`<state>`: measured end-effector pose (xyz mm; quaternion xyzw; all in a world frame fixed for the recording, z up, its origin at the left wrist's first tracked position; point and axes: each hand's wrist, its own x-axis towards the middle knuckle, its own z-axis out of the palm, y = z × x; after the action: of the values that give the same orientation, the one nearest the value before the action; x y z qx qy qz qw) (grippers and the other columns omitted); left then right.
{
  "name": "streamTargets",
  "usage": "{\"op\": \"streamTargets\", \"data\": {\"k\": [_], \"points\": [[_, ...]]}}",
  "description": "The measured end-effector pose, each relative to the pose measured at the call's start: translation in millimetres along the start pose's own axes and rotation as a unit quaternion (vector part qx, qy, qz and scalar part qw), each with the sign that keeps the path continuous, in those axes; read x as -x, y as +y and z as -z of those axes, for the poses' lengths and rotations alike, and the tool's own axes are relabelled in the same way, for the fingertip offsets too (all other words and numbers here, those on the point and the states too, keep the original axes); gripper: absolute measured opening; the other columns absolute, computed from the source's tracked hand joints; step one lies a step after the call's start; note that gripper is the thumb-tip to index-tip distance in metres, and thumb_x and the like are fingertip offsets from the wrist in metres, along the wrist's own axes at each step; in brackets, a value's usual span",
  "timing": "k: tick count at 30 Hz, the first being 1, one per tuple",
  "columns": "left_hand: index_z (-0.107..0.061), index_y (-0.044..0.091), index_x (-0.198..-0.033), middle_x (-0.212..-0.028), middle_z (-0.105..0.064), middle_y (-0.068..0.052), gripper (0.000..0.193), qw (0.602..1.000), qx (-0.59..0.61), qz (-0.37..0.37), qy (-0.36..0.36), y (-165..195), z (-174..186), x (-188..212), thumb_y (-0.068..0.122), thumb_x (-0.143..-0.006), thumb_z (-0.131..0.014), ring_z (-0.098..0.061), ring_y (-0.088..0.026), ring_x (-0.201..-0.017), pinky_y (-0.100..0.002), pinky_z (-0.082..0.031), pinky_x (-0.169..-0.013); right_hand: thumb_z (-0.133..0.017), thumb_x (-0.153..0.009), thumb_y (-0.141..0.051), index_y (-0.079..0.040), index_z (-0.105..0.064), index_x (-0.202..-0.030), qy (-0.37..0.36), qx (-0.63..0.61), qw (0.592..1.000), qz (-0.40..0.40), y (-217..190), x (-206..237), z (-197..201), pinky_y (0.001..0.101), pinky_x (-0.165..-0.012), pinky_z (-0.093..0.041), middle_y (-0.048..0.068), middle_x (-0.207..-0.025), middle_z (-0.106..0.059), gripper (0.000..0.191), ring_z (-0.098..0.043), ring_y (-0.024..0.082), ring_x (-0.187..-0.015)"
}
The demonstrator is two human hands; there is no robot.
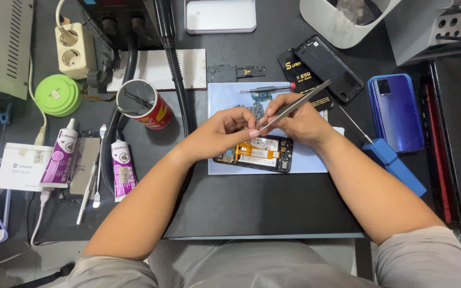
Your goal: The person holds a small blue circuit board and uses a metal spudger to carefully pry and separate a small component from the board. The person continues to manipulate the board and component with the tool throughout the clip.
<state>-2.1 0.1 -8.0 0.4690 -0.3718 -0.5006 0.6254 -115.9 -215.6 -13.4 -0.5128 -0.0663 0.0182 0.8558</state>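
An opened phone (262, 154) with its orange and black insides showing lies on a pale blue mat (305, 160). My right hand (300, 120) holds metal tweezers (300, 102), whose tips point down-left toward my left fingertips. My left hand (222, 133) hovers over the phone's left part, fingers pinched near the tweezer tips; whether it holds a small part I cannot tell. A red-handled screwdriver (268, 89) and a small circuit board (257, 104) lie on the mat behind my hands.
Two glue tubes (60, 154) (122, 168), a red cup with tools (144, 104), a green round lid (58, 95) and a power strip (73, 48) sit left. A black back cover (329, 66), a blue phone (396, 109) and a blue-handled tool (393, 162) lie right.
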Motion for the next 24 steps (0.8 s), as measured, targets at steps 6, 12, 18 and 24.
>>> {"op": "streamTargets", "data": {"k": [6,12,18,24], "points": [[-0.061,0.007,-0.102,-0.096,-0.065,0.003,0.01,0.998,-0.053,0.007,0.034,11,-6,4,0.012,-0.101,-0.069,-0.058,-0.005,-0.09,-0.024,-0.048,-0.079,-0.072,-0.099,-0.004,0.001,-0.062,-0.11,0.009,-0.019,1.0,-0.008,1,2,1,0.0399,-0.089,-0.065,0.018,-0.105,-0.074,0.015,-0.076,0.027,-0.102],[-0.06,0.007,-0.097,-0.096,-0.065,0.003,0.016,0.985,-0.149,-0.058,0.061,19,-14,6,0.011,-0.095,-0.075,-0.058,-0.004,-0.088,-0.023,-0.049,-0.077,-0.071,-0.099,-0.004,0.002,-0.062,-0.11,0.016,-0.031,0.999,-0.015,2,2,3,0.0407,-0.089,-0.065,0.018,-0.103,-0.073,0.015,-0.075,0.028,-0.101],[-0.055,0.005,-0.097,-0.094,-0.062,0.001,0.016,0.957,-0.244,-0.137,0.083,22,-21,5,0.008,-0.1,-0.071,-0.056,-0.008,-0.089,-0.026,-0.045,-0.078,-0.072,-0.099,-0.004,0.001,-0.061,-0.109,0.034,-0.035,0.998,-0.031,3,3,4,0.0397,-0.086,-0.065,0.017,-0.101,-0.073,0.016,-0.076,0.028,-0.1],[-0.057,0.004,-0.096,-0.094,-0.064,-0.002,0.015,0.947,-0.254,-0.172,0.097,25,-24,5,0.006,-0.099,-0.071,-0.059,-0.011,-0.087,-0.027,-0.047,-0.08,-0.07,-0.101,-0.008,0.0,-0.061,-0.111,0.024,-0.041,0.999,-0.022,3,4,4,0.0421,-0.087,-0.064,0.017,-0.102,-0.073,0.016,-0.076,0.03,-0.098]]}}
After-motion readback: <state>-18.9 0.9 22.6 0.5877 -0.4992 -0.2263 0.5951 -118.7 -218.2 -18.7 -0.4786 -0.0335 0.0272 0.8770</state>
